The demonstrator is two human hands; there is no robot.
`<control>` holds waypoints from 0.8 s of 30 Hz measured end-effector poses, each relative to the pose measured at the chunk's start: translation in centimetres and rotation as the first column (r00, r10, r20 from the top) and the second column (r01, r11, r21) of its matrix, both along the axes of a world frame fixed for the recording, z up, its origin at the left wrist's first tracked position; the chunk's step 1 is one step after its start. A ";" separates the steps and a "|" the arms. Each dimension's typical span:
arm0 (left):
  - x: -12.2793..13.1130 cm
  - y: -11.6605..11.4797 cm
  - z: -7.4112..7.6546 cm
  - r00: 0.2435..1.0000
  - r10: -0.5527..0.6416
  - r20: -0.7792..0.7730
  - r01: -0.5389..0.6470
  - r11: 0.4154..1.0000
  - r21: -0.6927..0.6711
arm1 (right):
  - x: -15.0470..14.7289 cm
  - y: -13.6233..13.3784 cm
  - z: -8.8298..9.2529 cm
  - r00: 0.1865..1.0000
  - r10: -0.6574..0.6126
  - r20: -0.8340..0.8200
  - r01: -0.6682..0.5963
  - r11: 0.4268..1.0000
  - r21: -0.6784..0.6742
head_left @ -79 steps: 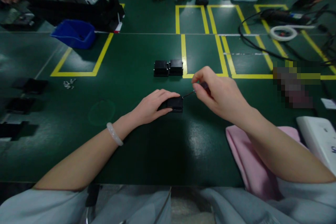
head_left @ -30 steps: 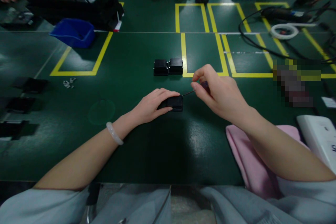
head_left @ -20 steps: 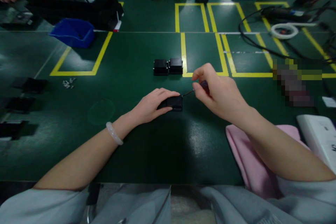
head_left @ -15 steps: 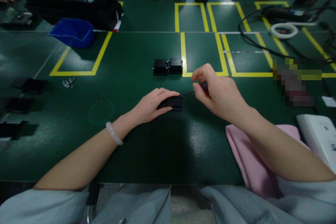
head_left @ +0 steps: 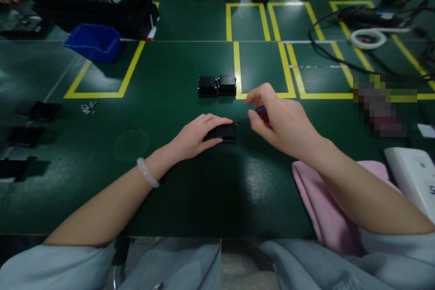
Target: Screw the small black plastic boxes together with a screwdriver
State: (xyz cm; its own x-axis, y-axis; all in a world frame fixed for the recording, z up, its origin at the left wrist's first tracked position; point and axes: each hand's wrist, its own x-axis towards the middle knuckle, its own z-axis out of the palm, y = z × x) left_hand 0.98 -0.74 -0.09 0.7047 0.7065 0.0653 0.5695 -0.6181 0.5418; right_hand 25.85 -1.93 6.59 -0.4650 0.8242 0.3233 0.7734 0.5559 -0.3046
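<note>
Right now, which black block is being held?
The block the left hand grips, nearest the thin tool; no hand touches the pair beyond or dark pieces far left.

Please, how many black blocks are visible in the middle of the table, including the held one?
3: a left block and a right block side by side, farther away; a held block, partly covered by the left hand, which may hide more.
</note>
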 end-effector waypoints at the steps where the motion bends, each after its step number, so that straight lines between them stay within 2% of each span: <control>1: 0.0 0.0 0.0 1.000 0.000 -0.001 0.000 1.000 0.001 | 0.0 0.0 0.0 1.000 0.003 0.004 -0.003 1.000 -0.012; 17: 0.0 0.0 0.0 1.000 -0.006 0.007 0.006 1.000 0.002 | 0.0 0.1 0.1 0.998 -0.036 -0.043 0.033 0.997 -0.073; 24: 0.0 0.0 0.0 1.000 -0.011 0.013 0.011 1.000 0.007 | 0.1 0.2 -0.1 0.998 -0.032 -0.048 0.030 0.998 -0.047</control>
State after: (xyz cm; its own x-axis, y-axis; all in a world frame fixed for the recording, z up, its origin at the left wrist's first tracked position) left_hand 0.96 -0.73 -0.13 0.7113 0.6984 0.0794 0.5555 -0.6277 0.5454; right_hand 25.95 -1.77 6.51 -0.4239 0.8524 0.3061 0.7737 0.5165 -0.3670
